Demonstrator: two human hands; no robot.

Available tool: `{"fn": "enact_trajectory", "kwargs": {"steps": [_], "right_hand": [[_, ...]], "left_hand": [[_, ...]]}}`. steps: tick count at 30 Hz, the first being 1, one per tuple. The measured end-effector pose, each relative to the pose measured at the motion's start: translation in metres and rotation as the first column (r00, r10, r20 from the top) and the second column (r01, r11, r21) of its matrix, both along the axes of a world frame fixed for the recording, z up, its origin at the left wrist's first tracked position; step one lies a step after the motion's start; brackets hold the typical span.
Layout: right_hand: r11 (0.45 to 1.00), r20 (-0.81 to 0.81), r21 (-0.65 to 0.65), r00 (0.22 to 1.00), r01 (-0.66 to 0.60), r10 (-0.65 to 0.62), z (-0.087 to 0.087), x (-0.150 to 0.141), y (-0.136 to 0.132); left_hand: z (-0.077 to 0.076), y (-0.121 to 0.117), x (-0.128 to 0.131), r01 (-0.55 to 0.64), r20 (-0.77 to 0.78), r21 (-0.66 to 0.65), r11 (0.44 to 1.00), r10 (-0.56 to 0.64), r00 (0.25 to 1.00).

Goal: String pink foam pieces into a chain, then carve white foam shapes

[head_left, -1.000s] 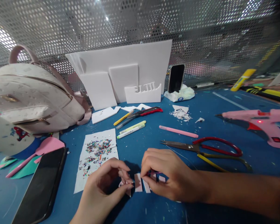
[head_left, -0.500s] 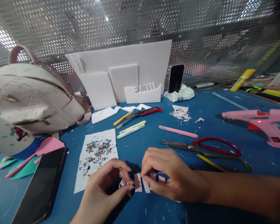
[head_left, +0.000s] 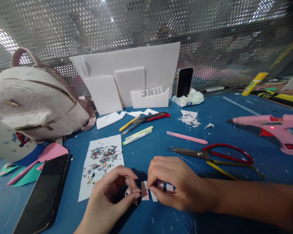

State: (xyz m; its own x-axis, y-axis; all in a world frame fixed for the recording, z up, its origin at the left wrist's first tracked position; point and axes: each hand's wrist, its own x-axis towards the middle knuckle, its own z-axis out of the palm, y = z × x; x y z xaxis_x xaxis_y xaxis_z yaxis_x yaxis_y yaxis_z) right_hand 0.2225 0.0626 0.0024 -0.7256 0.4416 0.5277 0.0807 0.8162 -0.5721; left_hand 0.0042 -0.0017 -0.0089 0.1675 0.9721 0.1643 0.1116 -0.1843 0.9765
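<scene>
On the blue table in front of me lie several small pink strips with white edges, among them a pink strip (head_left: 145,191) in the gap between my hands. My left hand (head_left: 112,193) is closed, thumb and fingertips brought together over a small pink piece (head_left: 127,192) with a dark hole. Whether that piece is gripped or lies beneath the fingers is hard to tell. Fingers of my right hand (head_left: 172,182) pinch at the top of a narrow white-edged strip (head_left: 154,196); what sits between the tips is hidden. More pink pieces (head_left: 169,188) show under this hand.
White paper (head_left: 84,191) with colourful bits lies left, beside a black phone (head_left: 42,195). Scissors (head_left: 189,152), a pink pen (head_left: 187,137) and a lit pink glue gun (head_left: 268,121) lie to the right. Behind are a cutter (head_left: 146,120), white foam boards (head_left: 158,61) and a backpack (head_left: 36,97).
My right hand's fingertips have dipped very slightly over the strips. My left hand keeps its pose; the view has shifted a little.
</scene>
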Motion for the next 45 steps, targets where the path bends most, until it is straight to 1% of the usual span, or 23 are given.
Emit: {"fn": "enact_trajectory", "kwargs": {"steps": [5,10,15,19,24,28,33,40,45], "right_hand": [[0.998,0.045,0.06,0.999,-0.019,0.016,-0.002,-0.001,0.0],[0.996,0.09,0.082,0.995,-0.038,0.03,-0.002,0.0,0.0],[0.996,0.091,0.082,0.995,-0.039,0.032,-0.002,0.0,0.0],[0.995,0.089,0.095,0.996,-0.031,0.022,-0.002,0.0,0.0],[0.993,0.098,0.107,0.994,-0.051,0.04,-0.004,0.0,0.0],[0.987,0.079,0.149,0.995,-0.065,0.053,-0.007,0.0,0.0],[0.982,0.082,0.177,0.995,-0.066,0.052,-0.005,-0.001,0.0],[0.979,0.078,0.191,0.995,-0.078,0.064,-0.004,-0.001,0.0],[0.982,0.06,0.181,0.997,-0.049,0.039,-0.003,-0.001,-0.001]], "left_hand": [[0.007,-0.001,0.001,0.027,-0.083,-0.022,0.999,-0.029,0.996],[0.007,-0.003,0.0,0.036,-0.157,-0.004,0.999,-0.036,0.987],[0.005,-0.003,-0.001,0.035,-0.161,0.006,0.999,-0.033,0.986],[0.008,-0.003,0.0,0.024,-0.156,0.015,1.0,-0.022,0.987],[0.012,-0.004,0.0,0.018,-0.256,0.057,0.998,-0.003,0.967],[0.011,-0.005,-0.002,0.046,-0.331,0.1,0.994,-0.01,0.943],[0.011,-0.005,-0.001,0.068,-0.415,0.135,0.988,-0.006,0.91],[0.012,-0.007,0.003,0.081,-0.425,0.134,0.988,-0.016,0.905],[0.009,-0.007,0.003,0.11,-0.413,0.145,0.983,-0.041,0.91]]}}
